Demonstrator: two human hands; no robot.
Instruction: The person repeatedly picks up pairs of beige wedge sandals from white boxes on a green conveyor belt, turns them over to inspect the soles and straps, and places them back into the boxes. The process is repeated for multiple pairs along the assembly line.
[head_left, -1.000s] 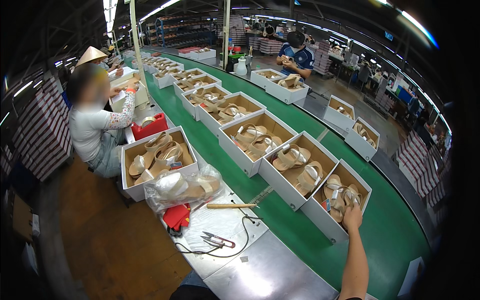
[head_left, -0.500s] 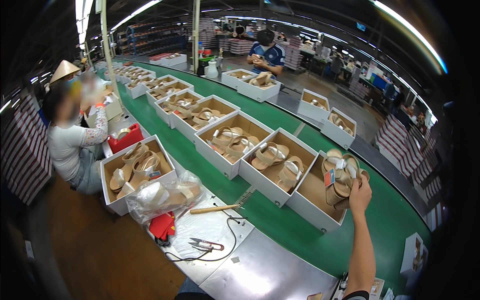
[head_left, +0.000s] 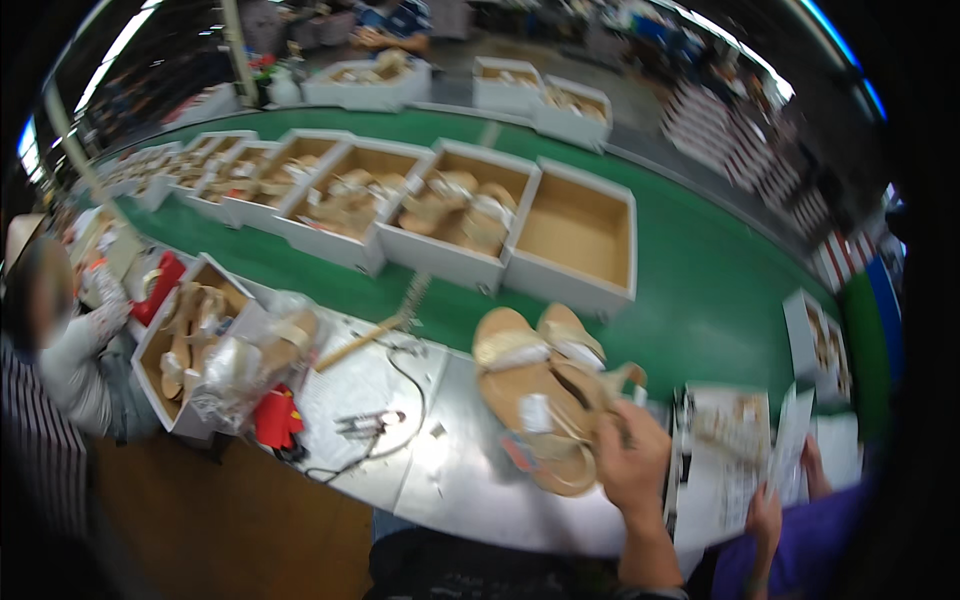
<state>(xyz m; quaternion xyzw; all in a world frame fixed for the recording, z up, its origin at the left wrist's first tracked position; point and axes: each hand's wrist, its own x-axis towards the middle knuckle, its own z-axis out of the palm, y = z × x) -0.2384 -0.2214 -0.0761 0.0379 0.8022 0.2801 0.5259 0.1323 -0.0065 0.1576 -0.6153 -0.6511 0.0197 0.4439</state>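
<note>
Already unboxed, tan sandals (head_left: 515, 385) are pinched by fingers of the right hand (head_left: 637, 455). Other sandals (head_left: 435, 207) are left in boxes (head_left: 440, 256). The left hand cannot be seen.

No word or number can be read with certainty. A small red and blue tag (head_left: 521, 453) lies against one of the held sandals (head_left: 512, 388), its print blurred; pale lettering across a dark shirt (head_left: 480, 570) and faint grey marks on a white sheet (head_left: 735, 497) at the right are likewise too smeared to make out.
</note>
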